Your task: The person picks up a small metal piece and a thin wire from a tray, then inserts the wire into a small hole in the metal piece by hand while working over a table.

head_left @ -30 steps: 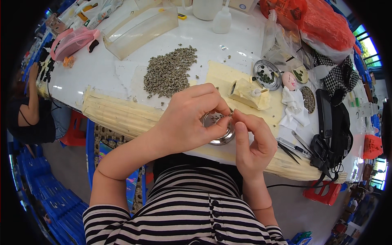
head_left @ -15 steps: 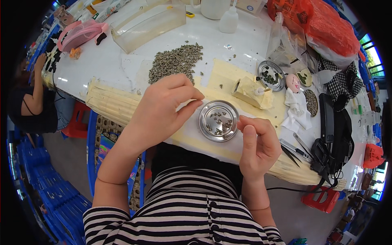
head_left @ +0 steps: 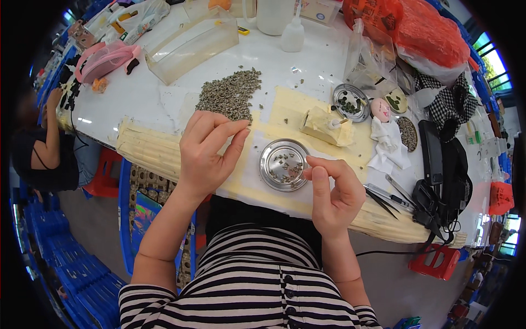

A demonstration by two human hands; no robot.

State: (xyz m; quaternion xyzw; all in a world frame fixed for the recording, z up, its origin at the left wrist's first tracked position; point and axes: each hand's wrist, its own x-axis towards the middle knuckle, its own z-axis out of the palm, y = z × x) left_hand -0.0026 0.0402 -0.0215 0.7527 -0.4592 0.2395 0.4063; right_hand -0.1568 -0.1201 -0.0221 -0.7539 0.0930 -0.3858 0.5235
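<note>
A round, shiny metal dish (head_left: 267, 181) lies in front of me with several tiny metallic pieces (head_left: 290, 167) in it. My right hand (head_left: 337, 194) is at its right rim, thumb and forefinger pinched together; whatever they hold is too small to make out. My left hand (head_left: 211, 151) hovers left of the dish, just below a heap of small grey metal pieces (head_left: 227, 96). Its thumb and index fingertip meet in a pinch, and anything between them is too tiny to name.
Beyond the dish sits a yellowish wrapped block (head_left: 323, 129), with a second metal dish (head_left: 359, 112) of dark bits behind it. Tweezers (head_left: 381, 200) and black straps (head_left: 438, 203) lie right. A clear tray (head_left: 192, 46) stands behind the heap. A co-worker's arm (head_left: 52, 126) shows far left.
My left hand has moved left, away from the dish and toward the heap, still pinched. My right hand stays by the dish's right rim. The whole view has shifted slightly.
</note>
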